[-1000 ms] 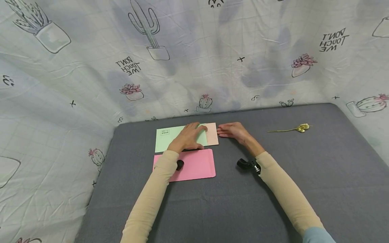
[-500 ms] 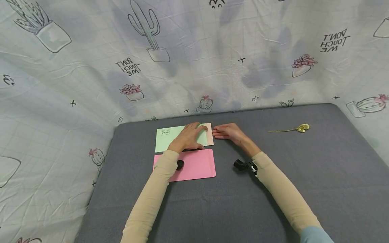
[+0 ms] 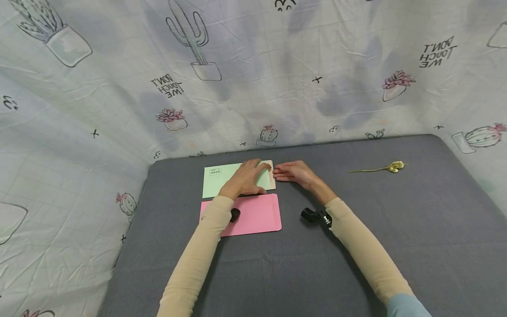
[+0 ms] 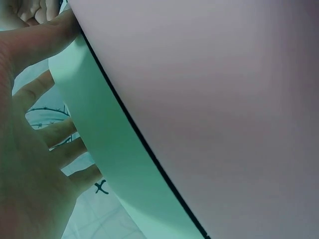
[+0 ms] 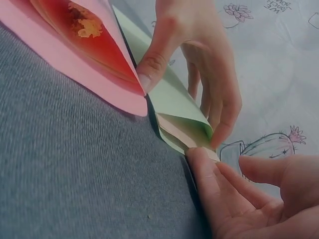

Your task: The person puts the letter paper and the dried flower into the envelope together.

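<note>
A pale green envelope (image 3: 215,181) lies toward the back of the table, its mouth facing right. My left hand (image 3: 244,177) spans it, thumb at the near edge and fingers at the far edge. In the right wrist view the envelope's mouth bows open, with a peach card (image 5: 182,130) inside. Only a thin strip of the card sticks out in the head view. My right hand (image 3: 295,171) has its fingers straight, their tips against the card's outer end. Just in front lies a pink envelope (image 3: 257,215), partly under my left forearm.
Inside the pink envelope's gaping mouth, a yellow-orange dried bit (image 5: 87,25) shows in the right wrist view. A dried flower on a long stem (image 3: 394,167) lies at the right on the grey tabletop (image 3: 317,273). A cactus-print cloth (image 3: 237,105) hangs behind and left.
My right hand has moved left, and the peach card has slid deeper into the green envelope, leaving a much narrower strip showing. My left hand has stayed put.
</note>
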A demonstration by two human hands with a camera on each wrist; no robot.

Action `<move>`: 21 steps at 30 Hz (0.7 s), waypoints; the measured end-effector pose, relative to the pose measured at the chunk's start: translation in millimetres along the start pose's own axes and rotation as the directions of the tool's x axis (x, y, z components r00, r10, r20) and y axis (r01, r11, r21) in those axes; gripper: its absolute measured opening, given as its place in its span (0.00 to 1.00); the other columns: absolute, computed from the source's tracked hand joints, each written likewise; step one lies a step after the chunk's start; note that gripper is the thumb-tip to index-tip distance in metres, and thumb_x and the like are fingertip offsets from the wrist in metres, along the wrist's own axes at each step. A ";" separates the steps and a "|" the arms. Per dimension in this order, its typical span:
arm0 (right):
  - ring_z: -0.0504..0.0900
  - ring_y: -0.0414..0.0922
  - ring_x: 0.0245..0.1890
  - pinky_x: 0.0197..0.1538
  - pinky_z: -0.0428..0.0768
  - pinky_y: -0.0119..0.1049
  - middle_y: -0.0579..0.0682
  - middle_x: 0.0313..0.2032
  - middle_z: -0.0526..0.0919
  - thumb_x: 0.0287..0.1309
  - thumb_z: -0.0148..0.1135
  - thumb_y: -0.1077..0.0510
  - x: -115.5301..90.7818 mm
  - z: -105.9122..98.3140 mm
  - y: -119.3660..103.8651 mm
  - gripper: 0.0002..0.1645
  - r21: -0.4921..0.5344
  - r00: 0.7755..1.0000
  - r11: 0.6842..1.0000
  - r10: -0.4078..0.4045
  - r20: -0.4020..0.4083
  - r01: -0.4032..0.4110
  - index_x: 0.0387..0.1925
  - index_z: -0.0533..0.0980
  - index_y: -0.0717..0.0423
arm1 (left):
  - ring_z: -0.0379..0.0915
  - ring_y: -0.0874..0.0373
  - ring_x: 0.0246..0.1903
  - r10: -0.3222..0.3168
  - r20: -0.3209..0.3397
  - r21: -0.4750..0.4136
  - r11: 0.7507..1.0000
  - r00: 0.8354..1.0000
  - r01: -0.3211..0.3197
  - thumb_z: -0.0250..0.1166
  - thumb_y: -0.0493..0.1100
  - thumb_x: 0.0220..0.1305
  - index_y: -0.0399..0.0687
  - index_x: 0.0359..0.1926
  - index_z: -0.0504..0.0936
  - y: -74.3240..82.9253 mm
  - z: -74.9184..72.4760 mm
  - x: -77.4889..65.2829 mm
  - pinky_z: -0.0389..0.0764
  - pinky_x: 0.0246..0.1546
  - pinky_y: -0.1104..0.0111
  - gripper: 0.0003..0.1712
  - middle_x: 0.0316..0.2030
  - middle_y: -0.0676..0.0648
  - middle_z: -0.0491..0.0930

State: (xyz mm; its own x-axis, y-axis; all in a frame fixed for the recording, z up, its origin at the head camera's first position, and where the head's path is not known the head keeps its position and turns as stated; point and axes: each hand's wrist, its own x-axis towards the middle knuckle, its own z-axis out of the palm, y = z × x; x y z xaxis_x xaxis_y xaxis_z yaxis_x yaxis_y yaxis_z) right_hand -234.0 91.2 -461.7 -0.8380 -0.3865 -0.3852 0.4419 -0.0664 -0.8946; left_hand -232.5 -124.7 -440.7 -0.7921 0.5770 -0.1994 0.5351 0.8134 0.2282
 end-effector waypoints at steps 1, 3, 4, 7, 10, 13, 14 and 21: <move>0.81 0.52 0.53 0.53 0.81 0.39 0.71 0.59 0.73 0.74 0.47 0.63 0.3 0.8 -0.4 0.23 0.006 1.000 1.000 -0.001 0.002 0.001 0.63 0.66 0.75 | 0.52 0.43 0.71 0.001 -0.001 0.002 1.000 1.000 -0.001 0.75 0.58 0.52 0.61 0.68 0.65 -0.1 -0.3 0.1 0.53 0.71 0.50 0.44 0.71 0.40 0.58; 0.82 0.52 0.52 0.52 0.81 0.39 0.71 0.58 0.73 0.74 0.46 0.64 1.0 2.9 -1.1 0.23 0.009 1.000 1.000 -0.004 0.006 0.004 0.63 0.66 0.75 | 0.52 0.44 0.71 0.003 -0.003 0.009 1.000 1.000 -0.003 0.75 0.58 0.52 0.60 0.69 0.65 -0.1 -1.0 0.2 0.53 0.71 0.50 0.45 0.70 0.40 0.58; 0.83 0.51 0.51 0.52 0.81 0.39 0.71 0.58 0.73 0.74 0.46 0.64 1.4 3.9 -1.4 0.23 0.011 1.000 1.000 -0.005 0.009 0.005 0.63 0.66 0.76 | 0.53 0.44 0.71 0.003 -0.005 0.012 1.000 1.000 -0.003 0.75 0.58 0.52 0.60 0.69 0.65 -0.2 -1.3 0.2 0.53 0.71 0.50 0.45 0.70 0.40 0.58; 0.82 0.52 0.52 0.53 0.81 0.40 0.72 0.58 0.73 0.74 0.46 0.64 2.7 6.1 -2.0 0.23 0.010 1.000 1.000 -0.008 0.018 0.008 0.63 0.66 0.76 | 0.53 0.44 0.71 -0.003 -0.010 0.018 1.000 1.000 0.003 0.75 0.57 0.52 0.60 0.69 0.65 0.5 -2.4 -0.1 0.53 0.71 0.51 0.45 0.70 0.40 0.59; 0.81 0.53 0.53 0.54 0.80 0.40 0.71 0.59 0.73 0.75 0.44 0.63 3.3 6.2 -1.7 0.23 -0.005 1.000 1.000 -0.008 0.025 0.008 0.64 0.65 0.75 | 0.52 0.44 0.71 -0.007 -0.010 0.011 1.000 1.000 0.007 0.75 0.57 0.52 0.59 0.69 0.65 1.8 -2.4 0.1 0.53 0.71 0.51 0.46 0.70 0.39 0.59; 0.79 0.55 0.55 0.54 0.80 0.41 0.71 0.60 0.72 0.76 0.40 0.63 3.3 4.9 -0.6 0.23 -0.010 1.000 1.000 0.003 0.030 -0.002 0.65 0.64 0.75 | 0.51 0.44 0.71 -0.002 -0.007 0.001 1.000 1.000 0.002 0.75 0.57 0.52 0.58 0.70 0.65 3.5 -1.5 1.2 0.52 0.71 0.51 0.46 0.70 0.39 0.58; 0.79 0.55 0.56 0.54 0.80 0.41 0.71 0.60 0.72 0.76 0.39 0.63 3.4 4.4 -0.2 0.24 -0.009 0.999 1.000 0.006 0.033 -0.006 0.65 0.64 0.75 | 0.51 0.44 0.71 -0.002 -0.006 -0.004 1.000 1.000 0.002 0.75 0.57 0.52 0.58 0.70 0.65 4.0 -1.1 1.6 0.52 0.71 0.51 0.47 0.70 0.39 0.58; 0.75 0.59 0.59 0.56 0.79 0.42 0.71 0.61 0.71 0.77 0.39 0.63 4.1 2.7 -1.0 0.24 0.001 0.998 1.000 0.008 0.056 -0.008 0.66 0.62 0.75 | 0.52 0.45 0.71 -0.011 -0.010 0.013 1.000 1.000 0.011 0.76 0.57 0.51 0.59 0.69 0.66 1.9 -1.7 1.4 0.53 0.71 0.51 0.46 0.70 0.39 0.59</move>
State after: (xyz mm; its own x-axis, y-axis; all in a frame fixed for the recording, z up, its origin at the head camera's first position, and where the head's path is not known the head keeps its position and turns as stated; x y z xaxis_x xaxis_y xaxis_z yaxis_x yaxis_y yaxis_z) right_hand -237.0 87.2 -461.7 -0.8153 -0.4382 -0.3786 0.4485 -0.0643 -0.8915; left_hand -233.1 -122.5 -438.9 -0.8006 0.5673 -0.1927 0.5302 0.8206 0.2133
